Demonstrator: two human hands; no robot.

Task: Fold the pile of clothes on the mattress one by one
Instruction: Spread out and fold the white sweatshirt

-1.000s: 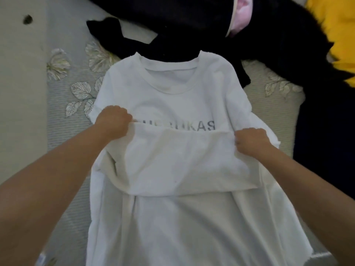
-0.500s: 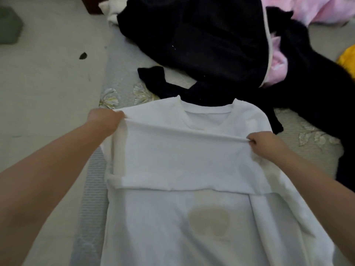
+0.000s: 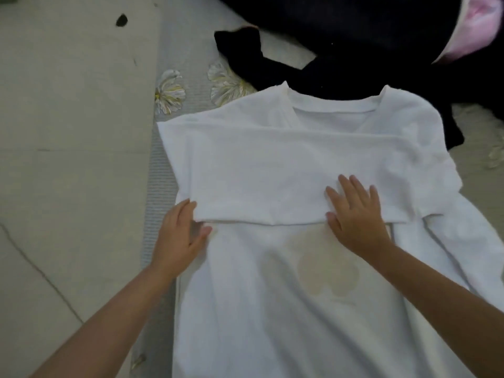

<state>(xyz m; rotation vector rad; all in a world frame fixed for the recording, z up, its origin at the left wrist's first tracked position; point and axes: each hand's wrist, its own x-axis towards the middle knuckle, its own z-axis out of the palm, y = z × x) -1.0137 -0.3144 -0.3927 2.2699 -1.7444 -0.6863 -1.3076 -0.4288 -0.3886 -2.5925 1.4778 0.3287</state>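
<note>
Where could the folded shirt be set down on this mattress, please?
Little bare mattress shows: a strip along its left edge, between the floor and the white shirt, and a small patch at far right. The far side is crowded with dark clothes.

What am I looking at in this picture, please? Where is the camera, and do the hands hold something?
No machine here: a person folds laundry with bare hands. The camera sits on the person's head and looks down at them. A white T-shirt lies on a mattress, one part folded over the rest. The right hand lies flat on the fold. The left hand touches the fold's left edge with relaxed fingers. Neither hand has a grip on anything. Behind the shirt lie unfolded black clothes and something pink.
</note>
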